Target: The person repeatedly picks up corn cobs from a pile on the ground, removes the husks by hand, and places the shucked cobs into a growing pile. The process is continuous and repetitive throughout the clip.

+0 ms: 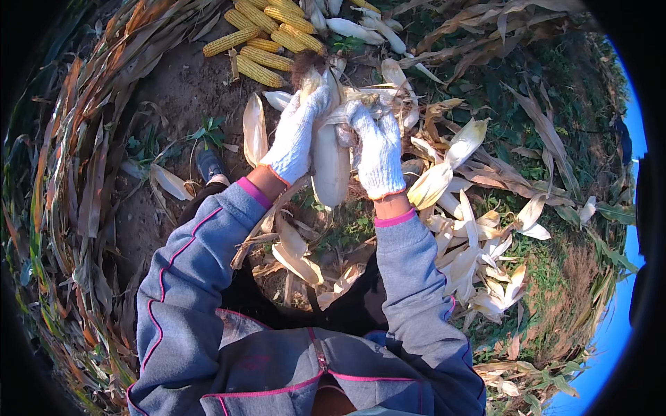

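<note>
Both hands wear white knit gloves with orange cuffs. My left hand (297,136) is closed around the silk end of a corn ear in its husk, brown silk (307,65) sticking up past the fingers. Close beside it, my right hand (379,148) has its fingers bent on pale strips of corn husk (341,112). Between the hands a broad pale husk leaf (331,166) hangs down. The kernels of this ear are hidden. Beyond my left hand lies a pile of husked yellow corn ears (265,58) on the soil.
Loose dry husks (468,260) are heaped at the right, and more (296,260) lie between my legs. Cut corn stalks (93,182) run along the left side. Pale husked-over ears (359,31) lie at the top. A shoe (209,162) rests on the soil (166,99) at the left.
</note>
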Available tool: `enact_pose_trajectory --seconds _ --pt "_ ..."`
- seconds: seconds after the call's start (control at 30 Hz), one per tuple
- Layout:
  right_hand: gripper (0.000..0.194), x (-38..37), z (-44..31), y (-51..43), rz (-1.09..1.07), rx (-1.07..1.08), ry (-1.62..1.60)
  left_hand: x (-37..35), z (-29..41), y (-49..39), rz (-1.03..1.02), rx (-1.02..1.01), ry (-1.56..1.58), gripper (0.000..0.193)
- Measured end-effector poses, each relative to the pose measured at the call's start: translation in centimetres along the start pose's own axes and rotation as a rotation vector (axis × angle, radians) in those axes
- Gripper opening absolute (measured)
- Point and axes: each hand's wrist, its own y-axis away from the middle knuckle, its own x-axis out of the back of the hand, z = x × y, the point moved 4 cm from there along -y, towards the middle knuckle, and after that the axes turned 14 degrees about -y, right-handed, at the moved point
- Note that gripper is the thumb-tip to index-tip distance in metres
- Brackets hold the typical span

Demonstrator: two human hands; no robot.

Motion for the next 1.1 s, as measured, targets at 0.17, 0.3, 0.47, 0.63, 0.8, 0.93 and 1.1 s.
enact_pose_trajectory --seconds 0.17,0.3,0.47,0.63,0.8,0.93,1.1 --pt "0.009 -0.4 -0.1 0.3 -0.065 -0.035 0.060 -0.1 0.4 -0.1 -0.100 -0.025 -0.176 0.033" --pt "0.012 0.1 0.2 0.1 0.006 -0.057 0.012 0.4 0.4 -0.4 -0.065 0.004 -0.075 0.032" --pt "0.023 0.2 -0.1 0.2 0.026 0.082 0.247 0.7 0.7 -0.7 0.023 -0.058 -0.056 0.031" --pt "0.026 -0.7 -0.9 1.5 -0.139 0.253 0.328 1.9 2.2 -1.6 0.087 -0.076 0.026 0.031" --pt "0.023 -0.5 -0.9 2.3 -0.213 0.299 0.356 3.1 2.0 -2.3 0.142 -0.015 0.092 0.034" --pt "0.025 -0.2 -0.8 2.4 -0.403 0.099 0.041 3.7 2.1 -2.6 0.160 -0.091 0.028 0.034" --pt "0.022 -1.5 -1.1 5.8 -1.078 0.418 1.149 6.6 4.5 -3.9 0.286 -0.065 0.128 0.031"
